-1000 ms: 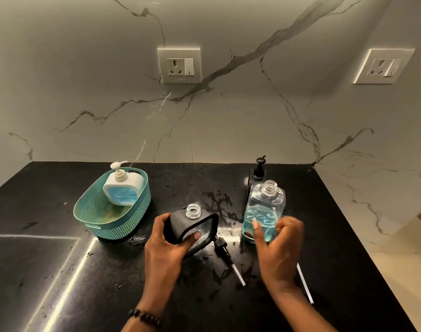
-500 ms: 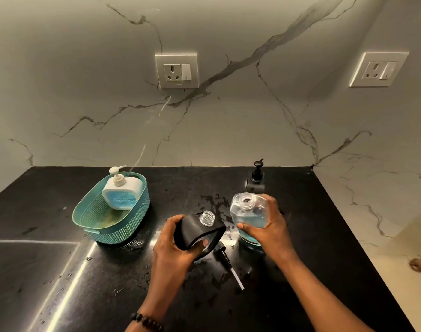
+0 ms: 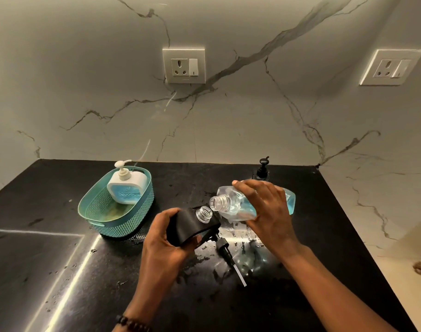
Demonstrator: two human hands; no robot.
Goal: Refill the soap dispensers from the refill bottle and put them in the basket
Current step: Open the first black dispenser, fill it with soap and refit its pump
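- The glossy black stone countertop [image 3: 60, 271] meets a veined marble wall and is wet with scattered droplets at its middle.
- A teal perforated plastic basket [image 3: 123, 219] stands on it at the left.
- A loose black pump head with a white tube [image 3: 228, 256] lies on the wet patch.
- A black pump-topped dispenser [image 3: 262, 169] stands at the back.

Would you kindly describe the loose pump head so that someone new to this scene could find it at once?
Start at the black countertop and look just in front of the two hands, left hand and right hand. The loose pump head lies flat among wet drops there. Unlike the pumps on the white dispenser and the rear black dispenser, it is detached, its pale tube exposed.
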